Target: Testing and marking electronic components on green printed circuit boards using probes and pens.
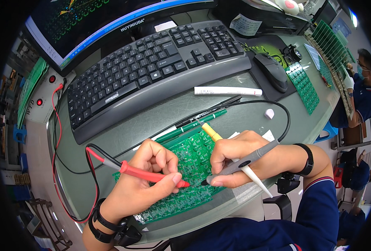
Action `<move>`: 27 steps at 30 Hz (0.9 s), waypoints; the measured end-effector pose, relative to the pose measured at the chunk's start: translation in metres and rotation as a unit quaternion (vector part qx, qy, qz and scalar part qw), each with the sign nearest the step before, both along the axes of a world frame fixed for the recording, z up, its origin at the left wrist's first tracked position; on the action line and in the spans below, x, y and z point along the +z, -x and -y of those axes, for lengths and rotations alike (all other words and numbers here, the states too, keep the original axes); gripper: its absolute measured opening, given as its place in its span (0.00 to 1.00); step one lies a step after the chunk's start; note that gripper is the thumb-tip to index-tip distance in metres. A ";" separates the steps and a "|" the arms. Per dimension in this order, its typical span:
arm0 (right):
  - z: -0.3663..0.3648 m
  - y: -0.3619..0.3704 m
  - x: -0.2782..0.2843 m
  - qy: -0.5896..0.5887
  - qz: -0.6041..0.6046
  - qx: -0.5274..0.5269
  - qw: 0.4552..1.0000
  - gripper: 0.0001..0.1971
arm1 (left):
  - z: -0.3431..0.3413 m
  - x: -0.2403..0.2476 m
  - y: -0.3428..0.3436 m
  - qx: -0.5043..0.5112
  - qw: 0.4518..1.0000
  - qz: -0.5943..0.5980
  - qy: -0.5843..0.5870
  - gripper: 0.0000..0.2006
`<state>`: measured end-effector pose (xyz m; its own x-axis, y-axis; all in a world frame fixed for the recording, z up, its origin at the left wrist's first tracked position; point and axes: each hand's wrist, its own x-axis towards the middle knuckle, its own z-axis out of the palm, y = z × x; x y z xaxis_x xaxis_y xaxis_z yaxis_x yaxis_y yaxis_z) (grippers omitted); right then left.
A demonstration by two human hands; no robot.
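Note:
A green circuit board [189,157] with repeated rows of parts lies on the table under both hands. My left hand [145,180] is closed round a red test probe [141,172], its tip down at the board. In my right hand [244,157] is a grey-and-black test probe [252,157], pointing at the board close to the red tip. That hand also holds a slim tool with a yellow barrel [210,131] and a thin tip; a white tapered end [256,182] sticks out below, perhaps of the same tool. Whether either tip touches metal is too small to tell.
Beyond the board lie a green pen [166,136], dark pens and a white tube [228,91]. A keyboard [152,67], monitor [133,26] and mouse [271,72] stand behind. Probe leads run to a box [39,100] at left. Another board [303,88] lies right, near a co-worker [363,92].

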<state>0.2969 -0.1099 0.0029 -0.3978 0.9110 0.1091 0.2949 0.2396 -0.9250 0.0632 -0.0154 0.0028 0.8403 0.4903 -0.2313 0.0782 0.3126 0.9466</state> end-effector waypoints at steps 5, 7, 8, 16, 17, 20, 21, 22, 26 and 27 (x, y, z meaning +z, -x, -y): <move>0.000 0.001 0.000 -0.007 -0.001 0.000 1.000 0.11 | 0.000 0.001 0.000 0.002 1.000 -0.005 -0.002 0.14; 0.000 0.001 0.000 -0.007 -0.001 0.000 1.000 0.11 | 0.001 0.001 0.000 0.007 1.000 -0.013 -0.003 0.14; 0.001 0.000 0.001 -0.001 0.000 0.002 1.000 0.11 | 0.001 0.001 0.000 0.005 1.000 -0.009 -0.005 0.14; 0.000 0.001 -0.002 -0.008 0.000 0.007 1.000 0.12 | 0.000 0.001 0.001 -0.002 1.000 -0.013 -0.012 0.14; 0.000 0.001 -0.002 -0.016 0.003 0.009 1.000 0.12 | 0.000 0.000 0.001 -0.006 1.000 -0.011 -0.015 0.14; 0.001 0.002 -0.002 -0.027 -0.001 0.007 1.000 0.12 | 0.001 0.000 0.002 -0.004 1.000 -0.004 -0.018 0.15; 0.001 0.002 -0.002 -0.030 -0.010 0.005 0.999 0.12 | 0.002 -0.001 0.002 -0.005 1.000 -0.003 -0.020 0.15; 0.000 0.001 -0.002 -0.031 -0.008 0.003 0.999 0.12 | 0.002 -0.001 0.002 -0.002 1.000 -0.005 -0.017 0.15; 0.000 0.000 -0.001 -0.020 -0.012 -0.031 0.999 0.12 | 0.002 0.000 0.001 -0.010 1.000 -0.001 -0.022 0.15; 0.000 0.000 -0.001 -0.020 -0.006 -0.030 0.999 0.12 | 0.002 0.000 0.001 -0.009 1.000 0.000 -0.023 0.15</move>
<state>0.2969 -0.1096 0.0014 -0.3415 0.9277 0.1510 0.2984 0.2594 -0.9185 0.0617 -0.0175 0.0025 0.8491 0.4853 -0.2085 0.0835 0.2665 0.9602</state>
